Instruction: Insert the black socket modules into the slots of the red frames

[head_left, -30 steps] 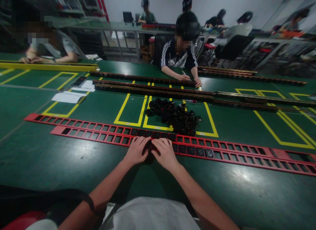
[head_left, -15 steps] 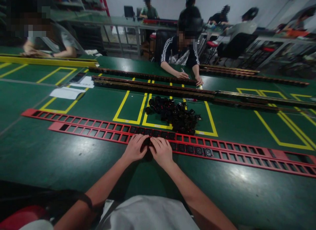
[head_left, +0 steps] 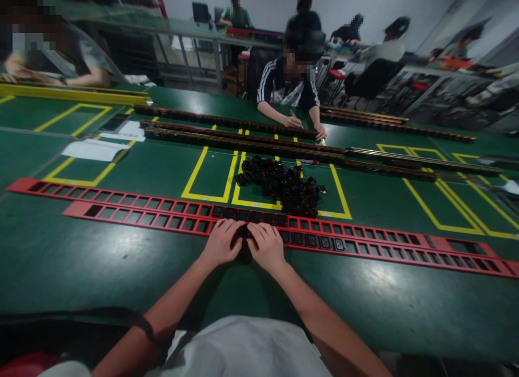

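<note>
- Hands close together at the middle of the strips: left hand (head_left: 223, 242) and right hand (head_left: 267, 244) side by side, fingers bent down over the near red slotted strip (head_left: 76, 209), a dark gap between the thumbs.
- What do they grip? Can't tell from here; the fingers and backs of the hands hide whatever lies under them, perhaps a black piece in that gap.
- Near strip, lying lengthwise across the green bench (head_left: 141, 290): black power sockets (head_left: 325, 242) sit in a run just beside the right hand, 4 plainly seen and another partly covered.
- Beyond that run to the right, slots bare; out past the left hand, bare again. Looks partly filled, I'd judge, with most of the visible slots vacant.
- Far red slotted strip (head_left: 20, 186), right alongside: about 6 black sockets (head_left: 244, 215) at its middle, vacant slots stretching away on both sides.
- Plenty loose, too! A heap of black parts (head_left: 279, 185) lies just behind the far strip, across yellow tape lines (head_left: 205, 197).
- Farther back, long dark rails (head_left: 243, 143), and across them a co-worker's hand (head_left: 291, 121) with a pen (head_left: 295, 116).
</note>
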A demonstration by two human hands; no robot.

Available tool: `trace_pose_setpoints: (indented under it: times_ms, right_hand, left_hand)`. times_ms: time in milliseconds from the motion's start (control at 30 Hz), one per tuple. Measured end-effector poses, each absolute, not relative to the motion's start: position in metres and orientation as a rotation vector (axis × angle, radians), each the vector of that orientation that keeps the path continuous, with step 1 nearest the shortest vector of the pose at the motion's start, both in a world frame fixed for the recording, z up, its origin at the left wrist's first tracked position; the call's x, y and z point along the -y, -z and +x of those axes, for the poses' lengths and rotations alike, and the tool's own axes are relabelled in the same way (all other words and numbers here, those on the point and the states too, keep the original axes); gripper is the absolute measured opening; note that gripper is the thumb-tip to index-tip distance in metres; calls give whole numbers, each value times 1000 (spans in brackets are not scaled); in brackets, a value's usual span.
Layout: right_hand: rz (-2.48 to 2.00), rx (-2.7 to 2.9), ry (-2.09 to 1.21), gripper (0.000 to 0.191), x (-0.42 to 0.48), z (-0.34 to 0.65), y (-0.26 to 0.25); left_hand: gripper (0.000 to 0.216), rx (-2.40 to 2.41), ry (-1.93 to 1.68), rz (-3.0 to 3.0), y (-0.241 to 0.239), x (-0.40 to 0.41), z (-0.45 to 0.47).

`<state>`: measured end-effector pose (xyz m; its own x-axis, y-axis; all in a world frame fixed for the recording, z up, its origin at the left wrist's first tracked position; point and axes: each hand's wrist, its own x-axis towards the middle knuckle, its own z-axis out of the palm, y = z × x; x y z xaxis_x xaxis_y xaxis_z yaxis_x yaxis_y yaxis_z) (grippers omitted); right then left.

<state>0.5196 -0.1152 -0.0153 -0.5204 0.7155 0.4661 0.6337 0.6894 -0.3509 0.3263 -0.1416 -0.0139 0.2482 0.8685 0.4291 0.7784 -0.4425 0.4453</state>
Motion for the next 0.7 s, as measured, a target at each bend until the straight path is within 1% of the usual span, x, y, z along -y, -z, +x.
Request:
trace_pose_setpoints:
  times_ms: [467, 700]
  right_hand:
    - [-1069, 2336, -177, 36, 117, 519, 17]
    - [-1116, 2361, -186, 36, 121, 518, 14]
  left_hand:
    - [32, -1594, -933, 2387, 14, 140, 327]
    - [34, -1592, -938, 2408, 20, 140, 325]
